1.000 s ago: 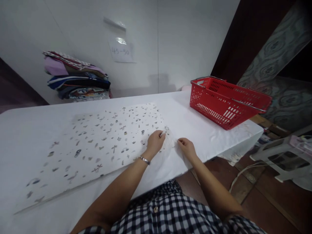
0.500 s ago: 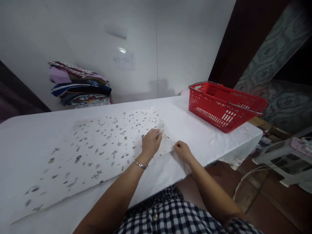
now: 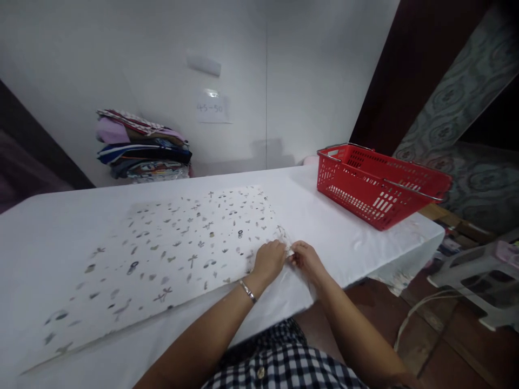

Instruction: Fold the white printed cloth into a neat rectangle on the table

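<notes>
The printed cloth (image 3: 182,256) lies near the table's (image 3: 302,189) front edge, left hand (image 3: 268,261) and right hand (image 3: 308,261) pinching its near right corner. Apparent step: corner adjustment; next move likely calls for even tension.

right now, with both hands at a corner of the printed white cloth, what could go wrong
The white cloth with small printed motifs might crease where the left hand and right hand pinch its corner. A pull could skew it, as neither hand steadies its left end. The silver metal bracelet, near the cloth's edge, might snag.
</notes>
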The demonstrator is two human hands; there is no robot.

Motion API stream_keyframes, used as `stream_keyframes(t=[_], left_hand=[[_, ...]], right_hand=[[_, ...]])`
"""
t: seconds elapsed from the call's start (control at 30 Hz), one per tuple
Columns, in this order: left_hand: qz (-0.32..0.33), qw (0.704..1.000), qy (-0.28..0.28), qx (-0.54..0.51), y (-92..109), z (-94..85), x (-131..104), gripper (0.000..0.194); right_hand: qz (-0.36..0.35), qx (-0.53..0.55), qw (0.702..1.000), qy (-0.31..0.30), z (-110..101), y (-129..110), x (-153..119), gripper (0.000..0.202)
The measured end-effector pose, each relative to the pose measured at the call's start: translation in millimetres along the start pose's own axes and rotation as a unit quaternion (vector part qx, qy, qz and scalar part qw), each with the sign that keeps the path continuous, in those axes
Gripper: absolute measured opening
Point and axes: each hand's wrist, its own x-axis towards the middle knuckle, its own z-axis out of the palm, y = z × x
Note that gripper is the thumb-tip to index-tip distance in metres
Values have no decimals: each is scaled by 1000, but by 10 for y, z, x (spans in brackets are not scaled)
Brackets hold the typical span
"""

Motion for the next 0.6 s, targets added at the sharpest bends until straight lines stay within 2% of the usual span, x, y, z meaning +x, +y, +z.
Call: stream_keyframes(t=[0.1, 0.23, 0.3, 0.4, 0.53, 0.6], left_hand=[[12, 1000, -8, -2, 41, 2, -28, 18], [23, 999, 29, -21, 97, 46, -111, 20], [17, 999, 42, -17, 104, 77, -125, 22], [-2, 999, 44, -1, 83, 99, -90, 15], [-9, 999, 50, -7, 46, 25, -32, 16], [-3, 997, 69, -24, 41, -56, -36, 16]], right_hand=[[-16, -23, 999, 15, -21, 11, -19, 33], [-32, -102, 994, 27, -41, -15, -50, 35], [-45, -122, 991, 29, -35, -31, -53, 34], [-65, -135, 988, 24, -9, -39, -42, 37], [-58, -131, 990, 15, 6, -39, 11, 40], [-26, -110, 994, 10, 7, -57, 66, 40]])
